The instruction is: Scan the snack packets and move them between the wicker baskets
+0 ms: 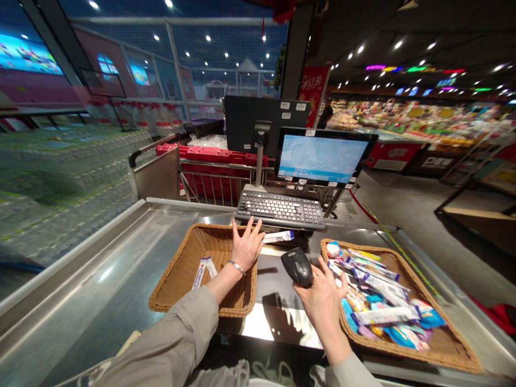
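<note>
My left hand (246, 248) is over the right rim of the left wicker basket (161, 293), palm down. From beside its thumb a slim white-and-purple stick packet (280, 236) sticks out to the right; the hand appears to pinch its near end, though the grip is partly hidden. My right hand (324, 293) is closed around a black handheld barcode scanner (297, 266), just below the packet. Inside the left basket lie two similar stick packets (199, 273). A second wicker basket (455, 344), right of my right hand, holds a heap of wrapped snacks (382, 293).
A black keyboard (282, 208) stands at the back of the metal counter (116, 269), with a lit monitor (320, 156) behind it and another screen (245, 121) facing away. Beyond are a metal shopping cart (205, 180) and, at left, stacked bottle packs (68, 172).
</note>
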Available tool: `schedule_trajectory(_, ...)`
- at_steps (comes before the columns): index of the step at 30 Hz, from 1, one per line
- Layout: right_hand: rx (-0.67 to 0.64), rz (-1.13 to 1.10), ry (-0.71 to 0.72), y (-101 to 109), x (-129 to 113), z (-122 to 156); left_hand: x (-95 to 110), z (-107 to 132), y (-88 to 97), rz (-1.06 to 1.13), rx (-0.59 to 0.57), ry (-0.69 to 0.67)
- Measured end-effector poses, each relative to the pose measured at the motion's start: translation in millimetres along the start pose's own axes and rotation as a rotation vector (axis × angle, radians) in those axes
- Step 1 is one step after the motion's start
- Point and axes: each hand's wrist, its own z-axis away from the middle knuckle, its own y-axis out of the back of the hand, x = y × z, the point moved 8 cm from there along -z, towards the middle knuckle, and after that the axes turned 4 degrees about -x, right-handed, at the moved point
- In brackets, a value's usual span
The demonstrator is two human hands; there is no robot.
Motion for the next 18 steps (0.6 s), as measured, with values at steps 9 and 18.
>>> schedule_trajectory(9, 0.029, 0.013, 0.023, 2.0, -1.1, 0.8, -0.4, -0.6, -2.3, 0.010, 0.002, 0.000)
schedule_trajectory(18, 0.003, 0.011, 0.042, 1.8, -1.7, 1.3, 0.5, -0.2, -2.7, 0.004, 0.004, 0.000)
